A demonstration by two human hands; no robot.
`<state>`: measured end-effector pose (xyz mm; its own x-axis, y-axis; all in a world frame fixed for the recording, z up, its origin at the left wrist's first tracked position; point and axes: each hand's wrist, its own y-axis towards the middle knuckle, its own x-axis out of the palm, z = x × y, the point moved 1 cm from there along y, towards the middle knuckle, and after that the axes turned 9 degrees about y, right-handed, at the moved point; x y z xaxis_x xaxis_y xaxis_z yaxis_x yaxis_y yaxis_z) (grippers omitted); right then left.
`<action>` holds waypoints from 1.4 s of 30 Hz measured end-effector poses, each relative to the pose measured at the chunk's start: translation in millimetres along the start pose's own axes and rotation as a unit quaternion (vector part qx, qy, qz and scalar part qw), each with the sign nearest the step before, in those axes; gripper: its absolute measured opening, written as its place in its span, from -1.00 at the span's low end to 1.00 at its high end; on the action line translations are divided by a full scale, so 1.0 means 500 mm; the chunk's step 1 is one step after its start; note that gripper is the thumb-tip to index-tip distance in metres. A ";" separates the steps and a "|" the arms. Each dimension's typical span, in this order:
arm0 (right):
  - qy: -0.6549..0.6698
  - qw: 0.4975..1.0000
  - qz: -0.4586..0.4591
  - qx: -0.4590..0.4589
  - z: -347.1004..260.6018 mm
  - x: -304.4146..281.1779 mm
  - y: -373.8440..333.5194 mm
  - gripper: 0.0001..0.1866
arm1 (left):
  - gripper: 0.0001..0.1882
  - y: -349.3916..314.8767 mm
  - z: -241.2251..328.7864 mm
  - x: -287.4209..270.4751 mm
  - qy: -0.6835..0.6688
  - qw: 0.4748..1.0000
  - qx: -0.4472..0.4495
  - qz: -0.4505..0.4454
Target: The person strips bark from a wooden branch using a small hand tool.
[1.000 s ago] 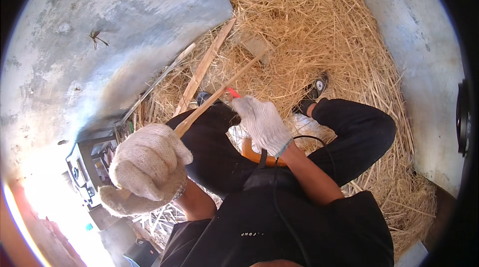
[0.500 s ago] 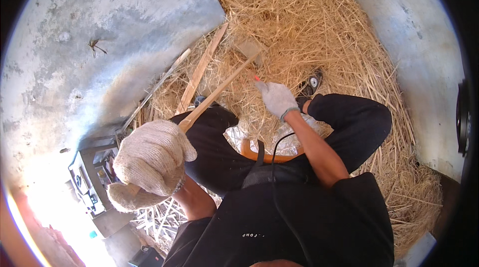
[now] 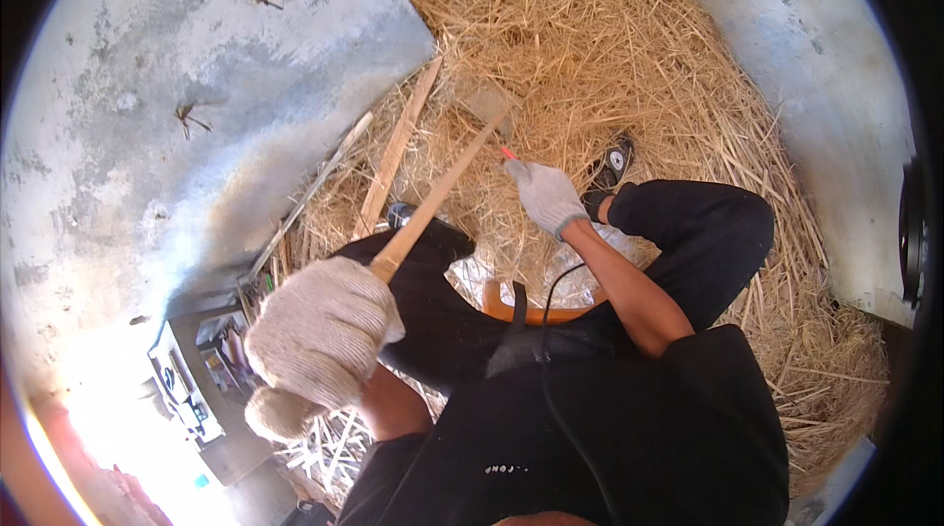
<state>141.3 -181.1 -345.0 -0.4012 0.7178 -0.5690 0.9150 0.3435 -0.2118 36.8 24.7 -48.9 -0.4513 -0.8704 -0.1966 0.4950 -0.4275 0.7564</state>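
Observation:
My left hand (image 3: 324, 329), in a knitted off-white glove, is closed around the near end of a long pale bamboo strip (image 3: 433, 209). The strip slants up and right over my left leg, its far end just above the shavings. My gloved right hand (image 3: 548, 198) is closed on a slim tool (image 3: 507, 152) with a red part, held close to the strip's far end. The rest of that tool is too small or hidden to make out. Beyond the strip's tip lies a flat greyish block (image 3: 489, 101), partly among the shavings.
Heaped straw-coloured shavings (image 3: 610, 44) cover the floor around my feet. Two loose strips (image 3: 398, 147) lean along the grey wall (image 3: 226, 64) at left. An orange seat (image 3: 536, 313) shows between my legs. A shelf with things on it (image 3: 202, 369) stands at lower left.
My left hand has shifted a little right, bringing the bamboo strip to a steeper slant. The right hand has stayed nearly in place, and the view has moved slightly.

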 end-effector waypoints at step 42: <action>0.021 0.998 -0.045 0.037 -0.003 0.017 0.051 -0.20 | -0.26 -0.035 0.006 0.045 0.111 0.940 -0.049 0.318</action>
<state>161.1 -165.5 -353.8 -0.4818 0.7116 -0.5113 0.8753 0.3636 -0.3188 15.9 13.5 -64.5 0.1196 -0.9825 0.1428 0.6828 0.1858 0.7066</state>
